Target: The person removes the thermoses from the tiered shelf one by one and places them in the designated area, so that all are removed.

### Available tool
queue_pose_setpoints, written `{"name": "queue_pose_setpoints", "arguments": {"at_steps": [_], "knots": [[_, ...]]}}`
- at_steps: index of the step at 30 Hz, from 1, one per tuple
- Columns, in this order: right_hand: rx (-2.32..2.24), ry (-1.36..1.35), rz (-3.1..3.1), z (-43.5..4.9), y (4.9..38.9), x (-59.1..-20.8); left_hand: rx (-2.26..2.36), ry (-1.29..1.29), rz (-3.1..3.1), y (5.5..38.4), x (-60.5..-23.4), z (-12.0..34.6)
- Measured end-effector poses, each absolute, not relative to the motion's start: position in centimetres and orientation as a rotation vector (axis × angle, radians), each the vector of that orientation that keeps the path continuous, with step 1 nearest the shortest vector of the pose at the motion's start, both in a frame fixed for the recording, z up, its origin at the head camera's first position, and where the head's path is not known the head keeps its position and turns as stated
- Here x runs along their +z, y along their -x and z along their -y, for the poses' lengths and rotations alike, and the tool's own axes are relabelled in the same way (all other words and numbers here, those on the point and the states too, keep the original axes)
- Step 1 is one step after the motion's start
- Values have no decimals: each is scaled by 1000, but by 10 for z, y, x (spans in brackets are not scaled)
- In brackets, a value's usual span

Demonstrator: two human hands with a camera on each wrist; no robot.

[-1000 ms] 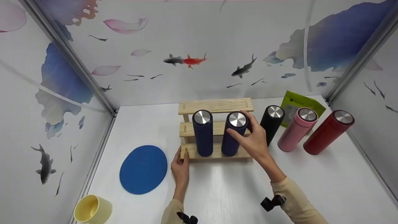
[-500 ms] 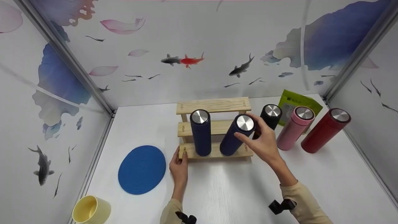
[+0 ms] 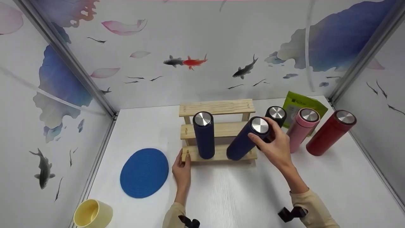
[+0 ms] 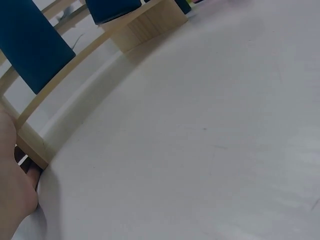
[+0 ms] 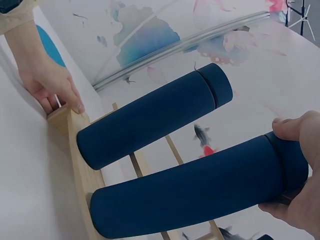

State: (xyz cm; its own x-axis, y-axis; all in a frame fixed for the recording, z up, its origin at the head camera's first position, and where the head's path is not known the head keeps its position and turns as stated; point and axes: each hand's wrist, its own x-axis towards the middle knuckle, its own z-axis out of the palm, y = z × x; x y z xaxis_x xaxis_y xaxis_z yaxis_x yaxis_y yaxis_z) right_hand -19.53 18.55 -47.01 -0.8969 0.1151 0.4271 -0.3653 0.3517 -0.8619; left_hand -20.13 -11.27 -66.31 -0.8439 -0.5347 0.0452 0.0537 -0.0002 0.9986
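Note:
My right hand grips a navy thermos around its silver-topped lid, thumb on the near side. The bottle leans to the right in the head view, its base over the right part of the lowest shelf of a three-tier wooden rack. A second navy thermos stands upright on that same shelf, to the left. At the shelf's left end, my left hand holds the board's edge between thumb and fingers. The right wrist view shows both navy thermoses and the left hand on the rack's corner.
Black, pink and red thermoses stand right of the rack. Behind them is a green pouch. Left of the rack lies a round blue mat, with a yellow cup at the near left. Printed walls enclose the table.
My right hand has moved right, tipping the gripped navy thermos from nearly upright to a clear rightward lean. It now overlaps the black one in view. My left hand keeps its hold on the shelf.

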Motion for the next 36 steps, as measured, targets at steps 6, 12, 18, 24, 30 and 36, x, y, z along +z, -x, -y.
{"name": "queue_pose_setpoints", "arguments": {"at_steps": [6, 12, 18, 24, 30, 36], "knots": [[1579, -135, 2196, -197, 191, -468, -1863, -495, 1884, 203, -665, 112], [1602, -92, 2178, -207, 186, -465, -1868, -499, 1887, 202, -665, 112], [1581, -57, 2176, -218, 181, -463, -1882, -516, 1886, 201, -662, 112], [1577, 3, 2158, -229, 178, -462, -1884, -543, 1882, 202, -663, 112], [1579, 37, 2139, -239, 175, -461, -1898, -579, 1881, 200, -653, 109], [1567, 41, 2100, -250, 174, -459, -1891, -537, 1903, 188, -626, 106]]}}
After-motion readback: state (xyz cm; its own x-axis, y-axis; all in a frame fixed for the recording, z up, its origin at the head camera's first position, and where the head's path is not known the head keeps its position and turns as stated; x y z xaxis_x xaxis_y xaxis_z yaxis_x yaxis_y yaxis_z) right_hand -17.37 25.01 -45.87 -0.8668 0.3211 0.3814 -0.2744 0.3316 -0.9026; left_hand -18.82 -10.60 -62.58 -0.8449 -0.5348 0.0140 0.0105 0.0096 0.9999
